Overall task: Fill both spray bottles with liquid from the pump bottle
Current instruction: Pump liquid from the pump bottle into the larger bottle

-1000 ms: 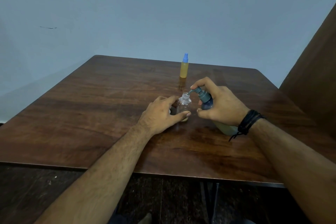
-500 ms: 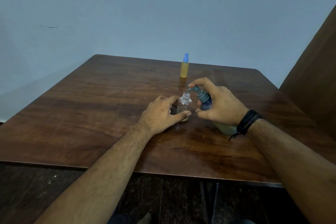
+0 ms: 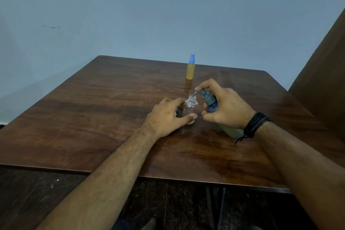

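Pale pump bottle (image 3: 231, 130) body hidden behind right hand (image 3: 227, 108).

A dark wooden table (image 3: 93, 117) with rounded far corners fills the middle of the room, its glossy grain catching a dull shine. Behind the table rises a plain pale blue wall (image 3: 168, 9), marked by one short dark streak (image 3: 50, 26) up to the left. Right of the table stands a brown wooden panel (image 3: 324, 73). Under the table's near edge lies a dark floor (image 3: 37, 196).
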